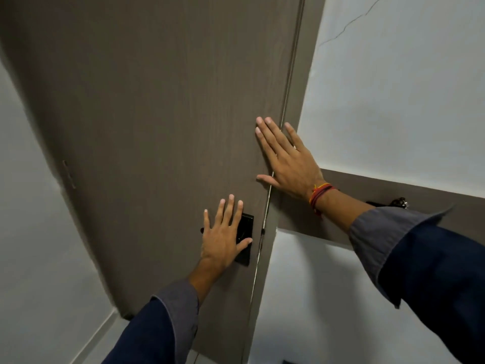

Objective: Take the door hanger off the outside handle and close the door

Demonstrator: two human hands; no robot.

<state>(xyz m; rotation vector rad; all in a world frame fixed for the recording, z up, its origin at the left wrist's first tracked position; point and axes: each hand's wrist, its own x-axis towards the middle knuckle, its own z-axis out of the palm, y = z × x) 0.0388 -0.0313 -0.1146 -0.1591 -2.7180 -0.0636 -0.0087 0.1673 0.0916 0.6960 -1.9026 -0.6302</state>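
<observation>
A brown wood-grain door fills the middle of the view, its right edge meeting the brown frame with only a thin seam showing. My left hand lies flat with fingers spread over the black lock plate, hiding most of the handle. My right hand is pressed flat, fingers spread, across the door's edge and the frame higher up; red and yellow threads circle its wrist. No door hanger is in view.
White walls flank the door on the left and right. A brown horizontal band runs along the right wall, with a small dark object on it behind my right sleeve. A hinge shows at the door's left edge.
</observation>
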